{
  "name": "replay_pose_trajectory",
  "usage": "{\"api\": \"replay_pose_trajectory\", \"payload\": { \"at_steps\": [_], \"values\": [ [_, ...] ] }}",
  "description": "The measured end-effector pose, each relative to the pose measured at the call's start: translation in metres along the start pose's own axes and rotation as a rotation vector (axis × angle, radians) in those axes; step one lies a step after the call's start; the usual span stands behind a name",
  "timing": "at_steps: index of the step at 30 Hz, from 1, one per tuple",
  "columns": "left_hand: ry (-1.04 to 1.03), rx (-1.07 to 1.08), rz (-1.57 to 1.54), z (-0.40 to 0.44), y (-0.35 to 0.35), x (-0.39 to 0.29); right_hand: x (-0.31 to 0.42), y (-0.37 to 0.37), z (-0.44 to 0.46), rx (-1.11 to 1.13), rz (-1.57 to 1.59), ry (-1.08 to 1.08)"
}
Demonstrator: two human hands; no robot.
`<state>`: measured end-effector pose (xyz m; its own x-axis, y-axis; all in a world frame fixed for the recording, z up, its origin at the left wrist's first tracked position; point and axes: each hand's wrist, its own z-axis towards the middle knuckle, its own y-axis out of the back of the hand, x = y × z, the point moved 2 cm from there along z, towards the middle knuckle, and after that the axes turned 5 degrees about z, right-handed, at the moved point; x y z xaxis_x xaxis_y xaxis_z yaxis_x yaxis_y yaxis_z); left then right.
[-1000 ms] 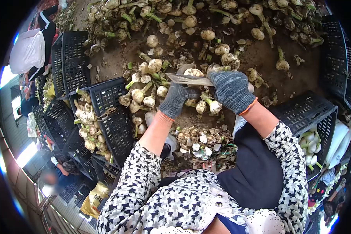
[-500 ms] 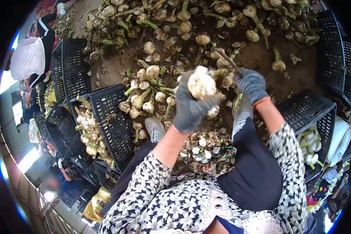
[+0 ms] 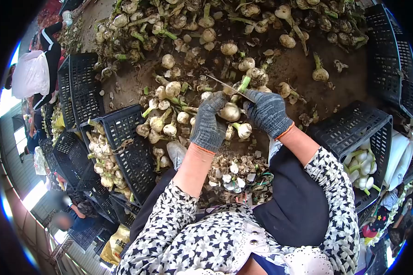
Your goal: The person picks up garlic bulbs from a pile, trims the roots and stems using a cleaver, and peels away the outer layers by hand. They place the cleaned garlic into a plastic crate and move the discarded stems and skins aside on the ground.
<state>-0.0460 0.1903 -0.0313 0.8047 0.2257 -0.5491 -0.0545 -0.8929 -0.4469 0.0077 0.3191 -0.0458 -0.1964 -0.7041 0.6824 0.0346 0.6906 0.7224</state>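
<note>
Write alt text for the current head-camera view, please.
A person's gloved left hand grips a garlic bulb while the gloved right hand holds a knife. Loose garlic litters the ground around them, and black plastic crates, some holding garlic, sit at either side.

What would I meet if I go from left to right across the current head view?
White plastic bag, near left black crate, left gloved hand, garlic bulb, right gloved hand, near right black crate.

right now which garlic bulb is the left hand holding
The pale round bulb directly below the knife blade, between the left hand and right hand; other bulbs nearby lie on the ground or in crates.
</note>
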Motion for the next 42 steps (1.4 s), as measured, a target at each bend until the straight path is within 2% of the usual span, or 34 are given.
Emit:
{"api": "replay_pose_trajectory", "payload": {
  "at_steps": [2,3,4,6,10,11,12,13,14,16,18,19,21,22,23,25,26,27,28,30,32,34,35,36,38,40,42],
  "values": [
    [0.016,-0.104,-0.029,0.004,0.002,0.005,-0.003,0.002,0.003,-0.089,-0.020,0.089],
    [-0.011,-0.073,0.109,0.003,0.002,0.003,-0.003,0.002,0.004,-0.055,-0.008,0.083],
    [-0.011,-0.075,0.108,0.004,0.006,0.002,-0.003,0.003,0.004,-0.053,-0.007,0.084],
    [0.094,0.077,0.459,0.006,0.010,0.001,-0.001,0.004,0.001,-0.078,0.007,0.141],
    [-0.070,0.090,0.778,0.007,0.005,-0.004,-0.003,0.005,0.005,0.014,-0.010,0.090],
    [-0.131,0.174,0.977,0.002,0.003,-0.008,-0.011,-0.001,0.009,0.268,-0.124,-0.013],
    [-0.126,0.173,0.977,-0.002,0.000,-0.019,-0.021,-0.007,0.011,0.523,-0.235,-0.118],
    [-0.573,0.235,1.303,-0.013,-0.007,-0.040,-0.037,-0.015,0.006,0.585,-0.238,-0.122],
    [-1.035,0.272,1.598,-0.028,-0.006,-0.055,-0.048,-0.017,0.002,0.436,-0.171,-0.163],
    [-1.025,0.065,2.007,-0.043,0.029,-0.091,-0.033,0.004,0.010,0.300,0.043,-0.429],
    [-0.475,-0.158,2.478,-0.054,0.075,-0.108,-0.033,0.014,0.018,0.275,0.158,-0.487],
    [-0.459,-0.160,2.484,-0.056,0.086,-0.104,-0.026,0.025,0.020,0.312,0.198,-0.534],
    [-0.277,-0.143,2.299,-0.054,0.103,-0.094,-0.033,0.011,0.019,0.302,0.192,-0.540],
    [-0.409,-0.154,2.097,-0.045,0.107,-0.076,-0.037,0.007,0.020,0.280,0.180,-0.549],
    [-0.453,-0.123,2.024,-0.030,0.105,-0.059,-0.028,0.010,0.017,0.240,0.257,-0.529],
    [-0.431,-0.066,2.173,0.009,0.081,-0.033,-0.027,0.013,0.011,0.226,0.303,-0.556],
    [-0.338,-0.142,2.144,0.033,0.087,-0.017,-0.028,0.014,0.007,0.217,0.352,-0.584],
    [0.061,-0.188,2.056,0.054,0.080,-0.011,-0.027,0.018,0.004,0.219,0.411,-0.611],
    [0.061,-0.179,2.050,0.071,0.084,-0.006,-0.032,0.015,0.000,0.218,0.404,-0.616],
    [0.121,-0.356,2.022,0.094,0.096,0.004,-0.038,0.012,-0.004,0.141,0.393,-0.618],
    [0.072,-0.298,1.982,0.095,0.104,-0.003,-0.035,0.014,-0.004,0.170,0.362,-0.637],
    [-0.034,-0.089,1.029,0.087,0.109,-0.012,-0.040,0.004,-0.002,0.214,0.364,-0.652],
    [-0.088,-0.052,0.824,0.082,0.104,-0.016,-0.064,-0.018,-0.005,0.168,0.182,-0.484],
    [-0.135,-0.009,0.618,0.071,0.095,-0.021,-0.037,-0.002,0.003,0.235,0.205,-0.471],
    [-0.057,0.130,0.549,0.046,0.070,-0.027,-0.015,0.007,0.012,0.288,0.081,-0.378],
    [-0.150,0.251,0.364,0.034,0.063,-0.015,-0.008,0.002,0.018,0.282,0.025,-0.258],
    [-0.031,0.204,0.126,0.015,0.040,-0.009,0.000,-0.001,0.017,0.201,-0.068,-0.086]
  ]
}}
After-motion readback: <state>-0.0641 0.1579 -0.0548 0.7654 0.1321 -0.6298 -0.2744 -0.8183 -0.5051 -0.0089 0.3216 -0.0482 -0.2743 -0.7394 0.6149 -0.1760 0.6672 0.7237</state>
